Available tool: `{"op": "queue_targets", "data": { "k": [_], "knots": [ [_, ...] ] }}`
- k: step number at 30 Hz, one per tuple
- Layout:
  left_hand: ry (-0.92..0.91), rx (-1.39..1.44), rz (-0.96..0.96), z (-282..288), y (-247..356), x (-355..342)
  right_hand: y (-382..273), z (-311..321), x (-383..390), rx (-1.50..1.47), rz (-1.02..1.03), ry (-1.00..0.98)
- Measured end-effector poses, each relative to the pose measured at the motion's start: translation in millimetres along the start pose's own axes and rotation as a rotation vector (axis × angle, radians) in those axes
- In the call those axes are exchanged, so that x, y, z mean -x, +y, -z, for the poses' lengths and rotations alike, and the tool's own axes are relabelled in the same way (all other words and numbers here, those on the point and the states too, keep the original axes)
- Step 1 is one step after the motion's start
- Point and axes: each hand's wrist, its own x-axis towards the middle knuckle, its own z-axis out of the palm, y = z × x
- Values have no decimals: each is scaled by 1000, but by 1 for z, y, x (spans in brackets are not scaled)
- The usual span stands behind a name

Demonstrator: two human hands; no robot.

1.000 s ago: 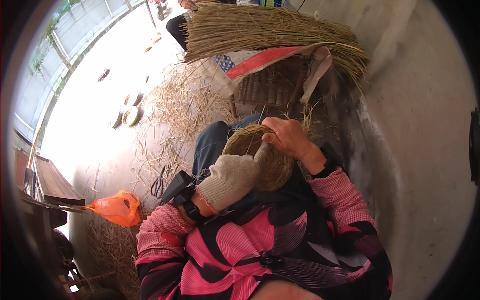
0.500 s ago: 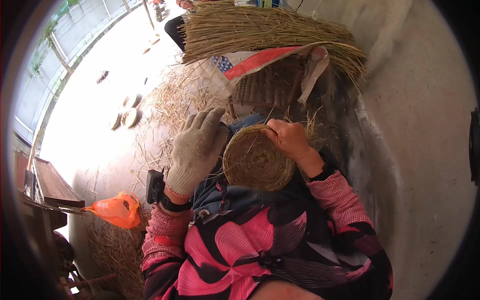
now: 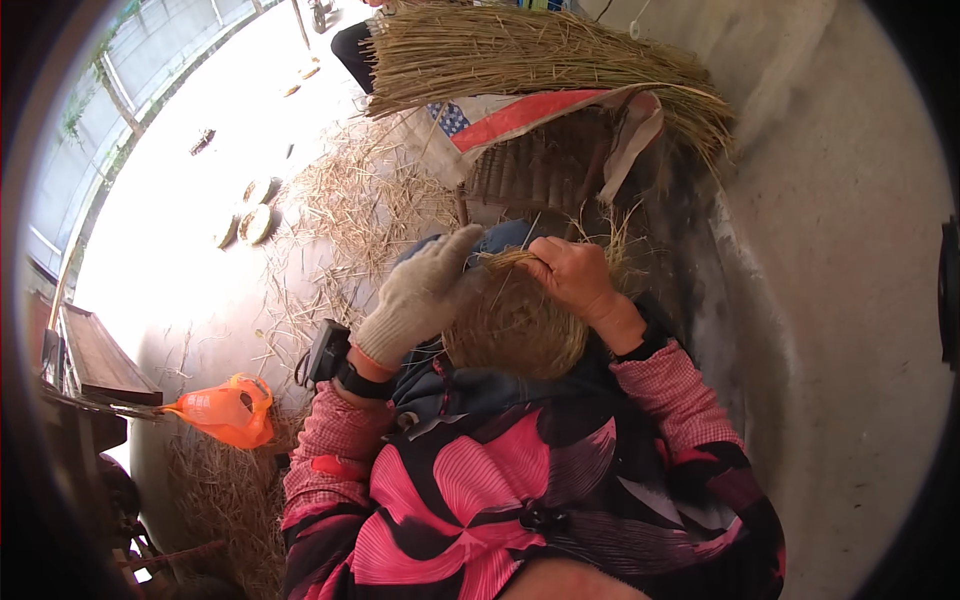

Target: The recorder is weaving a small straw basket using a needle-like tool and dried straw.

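On my lap lies a round, shallow straw basket with a coiled weave, slightly blurred. My right hand is bare and closed on its far rim, thumb and fingers pinching the straw there. A knitted, off-white glove covers my left hand, which is at the basket's far left edge. Its fingers are stretched out toward the rim and my right hand; whether they touch the straw I cannot make out. A thin, pale strand sticks up from the rim between the hands.
A large bundle of straw lies on a red-and-white woven sack over a low slatted chair. Loose straw litters the floor. An orange plastic bag hangs at left. Small round baskets lie farther off; a wall stands at right.
My gloved left hand has moved right and tilted its fingers toward the rim. The basket's far rim has tipped up a little, with my right hand still pinching it.
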Motion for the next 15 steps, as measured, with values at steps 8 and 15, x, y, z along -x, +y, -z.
{"op": "queue_targets", "data": {
  "k": [8,15],
  "knots": [
    [-74,319,-100,-25,-21,12,-3,4,7,17,26,14],
    [-130,572,91,14,-12,-38,-16,21,-20,70,285,77]
  ]
}}
